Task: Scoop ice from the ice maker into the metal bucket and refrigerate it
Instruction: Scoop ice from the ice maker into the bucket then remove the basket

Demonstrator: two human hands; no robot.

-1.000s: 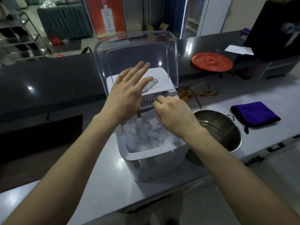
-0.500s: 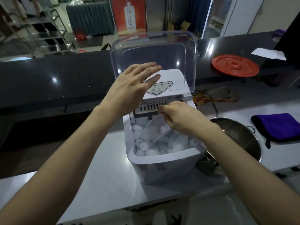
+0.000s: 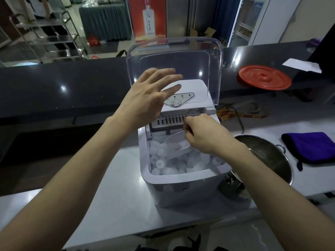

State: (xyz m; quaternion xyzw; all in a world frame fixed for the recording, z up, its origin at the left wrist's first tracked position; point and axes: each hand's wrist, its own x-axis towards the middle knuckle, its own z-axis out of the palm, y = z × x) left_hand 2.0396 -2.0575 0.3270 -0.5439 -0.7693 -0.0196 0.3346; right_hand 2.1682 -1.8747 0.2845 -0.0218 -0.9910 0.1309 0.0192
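Observation:
The white ice maker [image 3: 183, 189] stands on the pale counter with its clear lid [image 3: 174, 57] tipped up and back. Its bin is full of ice pieces [image 3: 172, 165]. My right hand [image 3: 203, 136] grips the handle of a clear plastic scoop [image 3: 176, 144], whose bowl lies tilted on the ice. My left hand [image 3: 148, 98] hovers with fingers spread and straight in front of the raised lid, above the control panel [image 3: 181, 100]; whether it touches the lid I cannot tell. The metal bucket [image 3: 270, 158] sits just right of the machine, partly hidden by my right forearm.
A purple cloth [image 3: 311, 147] lies right of the bucket. A red round lid [image 3: 264, 79] and a white paper [image 3: 302, 65] rest on the raised dark bar top [image 3: 54, 84] behind. Cables [image 3: 241, 113] lie behind the machine. Forks or tongs [image 3: 233, 187] sit by the bucket's base.
My right hand has lifted the scoop slightly, so its bowl shows above the ice. The left hand stays near the lid. My head has shifted, moving the scene rightward in view.

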